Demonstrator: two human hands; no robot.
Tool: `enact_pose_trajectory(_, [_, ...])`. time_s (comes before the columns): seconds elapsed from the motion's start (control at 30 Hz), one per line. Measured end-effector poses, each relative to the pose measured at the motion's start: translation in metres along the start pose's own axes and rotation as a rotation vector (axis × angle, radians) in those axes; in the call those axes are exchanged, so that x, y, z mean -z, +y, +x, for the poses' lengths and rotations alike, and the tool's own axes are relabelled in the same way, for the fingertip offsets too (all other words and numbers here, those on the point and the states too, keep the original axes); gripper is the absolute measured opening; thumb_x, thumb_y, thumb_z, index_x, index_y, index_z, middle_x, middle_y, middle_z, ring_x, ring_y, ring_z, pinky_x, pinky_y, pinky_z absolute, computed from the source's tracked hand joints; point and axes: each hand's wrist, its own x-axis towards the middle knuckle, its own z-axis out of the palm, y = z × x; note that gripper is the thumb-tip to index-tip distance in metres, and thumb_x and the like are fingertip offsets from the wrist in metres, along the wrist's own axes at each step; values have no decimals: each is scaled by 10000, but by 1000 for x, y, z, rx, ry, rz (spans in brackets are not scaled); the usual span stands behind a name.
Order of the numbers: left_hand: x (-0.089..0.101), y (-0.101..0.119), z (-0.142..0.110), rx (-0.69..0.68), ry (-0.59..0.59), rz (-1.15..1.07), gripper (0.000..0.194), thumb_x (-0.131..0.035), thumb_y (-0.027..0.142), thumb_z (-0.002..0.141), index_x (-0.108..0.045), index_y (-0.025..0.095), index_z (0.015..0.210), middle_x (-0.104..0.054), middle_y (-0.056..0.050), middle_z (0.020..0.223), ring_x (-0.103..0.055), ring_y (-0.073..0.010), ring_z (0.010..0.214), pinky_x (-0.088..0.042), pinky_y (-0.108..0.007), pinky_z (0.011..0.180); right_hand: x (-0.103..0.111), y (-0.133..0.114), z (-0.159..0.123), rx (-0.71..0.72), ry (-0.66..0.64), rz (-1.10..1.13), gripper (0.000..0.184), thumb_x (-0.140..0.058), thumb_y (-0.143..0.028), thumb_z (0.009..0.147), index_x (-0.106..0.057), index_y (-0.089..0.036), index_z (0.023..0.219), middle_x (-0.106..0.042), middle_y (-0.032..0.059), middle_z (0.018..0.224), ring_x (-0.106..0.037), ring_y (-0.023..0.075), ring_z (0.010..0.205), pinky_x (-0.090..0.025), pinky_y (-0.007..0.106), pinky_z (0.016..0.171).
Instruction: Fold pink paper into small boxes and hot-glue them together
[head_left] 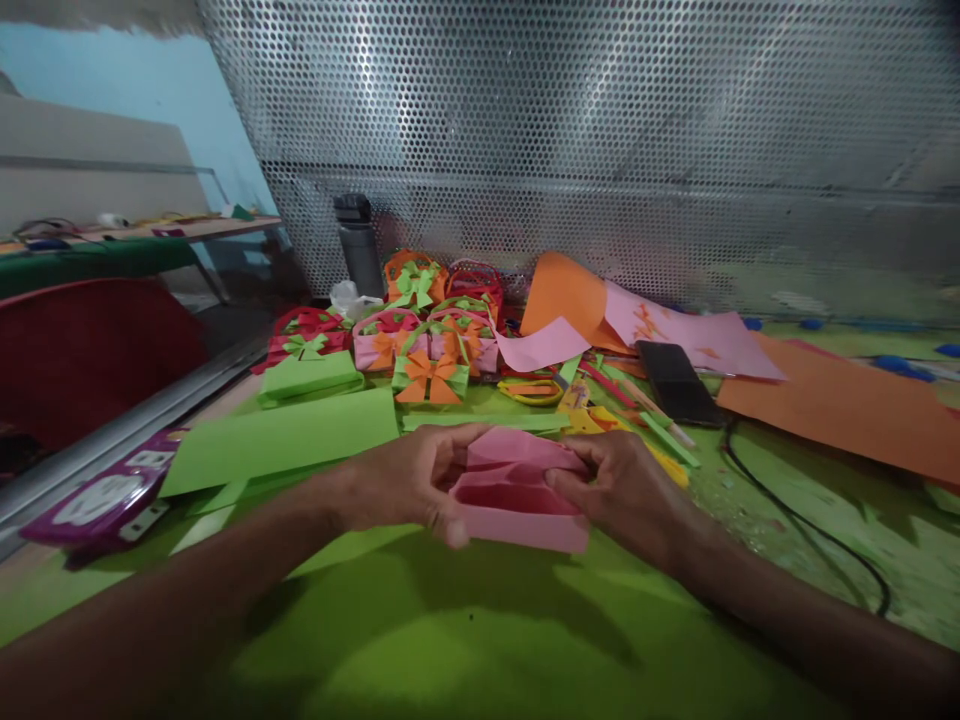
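A small pink paper box (525, 527) is held just above the green tabletop, its open side facing up and a flap standing at the back. My left hand (427, 475) grips its left end, thumb on the front corner and fingers behind. At the right end, my right hand (622, 490) pinches the paper near the back rim, its thumb over the edge. Behind the box lie a green paper strip (487, 422) and yellow-handled scissors (531, 390). A sheet of green paper (285, 440) rests left of my left hand.
Several finished paper baskets with bows (429, 378) stand at the back, near a dark bottle (360, 245). A phone (677, 383), a black cable (810, 520) and orange paper (847, 400) lie right. On the left is a purple power strip (105, 495). Perforated metal (562, 130) closes the back.
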Motion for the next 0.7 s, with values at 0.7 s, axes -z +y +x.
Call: enact_pose_trajectory(0.7, [1,-20,4,70,347,183,305,-649,156,673,-648,102,973,-683,-54,785,-600,-121,672,-451,-216,607,0,-1,1,27,-46,-61,178,-451,-192,728,-498,-161,559,-388,-47,502,-340,79,471,-228,216,435])
